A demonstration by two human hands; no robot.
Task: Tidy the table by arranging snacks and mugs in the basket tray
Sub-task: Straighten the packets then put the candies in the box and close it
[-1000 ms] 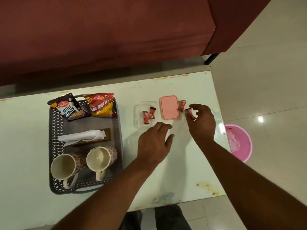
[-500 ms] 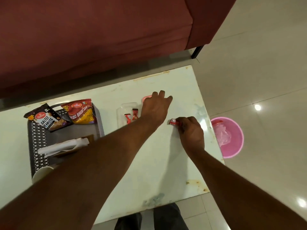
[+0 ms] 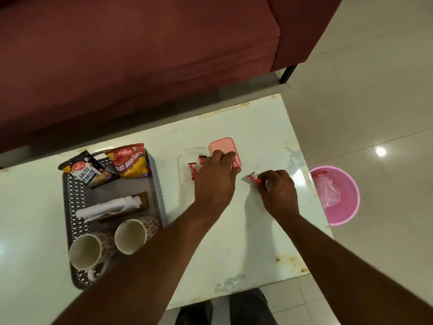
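Observation:
A dark lattice basket tray [image 3: 77, 195] on the table's left holds a salted peanuts packet [image 3: 87, 171], an aloo bhujia packet [image 3: 131, 161], a napkin holder [image 3: 112, 207] and two floral mugs [image 3: 85, 253] [image 3: 131, 235] lying on their sides. A clear small box [image 3: 187, 156] holds two red candies [image 3: 193, 170]; its pink lid [image 3: 222, 145] lies beside it. My left hand [image 3: 216, 178] rests over the box and lid edge, fingers pinching a red candy [image 3: 234, 163]. My right hand [image 3: 277, 191] pinches another red candy [image 3: 254, 178] just above the tabletop.
The white table [image 3: 257, 231] ends close on the right, where a pink bin [image 3: 337, 195] with a plastic bag stands on the floor. A maroon sofa [image 3: 140, 55] runs along the far side. My legs show below the near edge.
My left hand reached across to the lid, took a candy there and drew back over the box. My right hand carried its candy slightly toward me and holds it.

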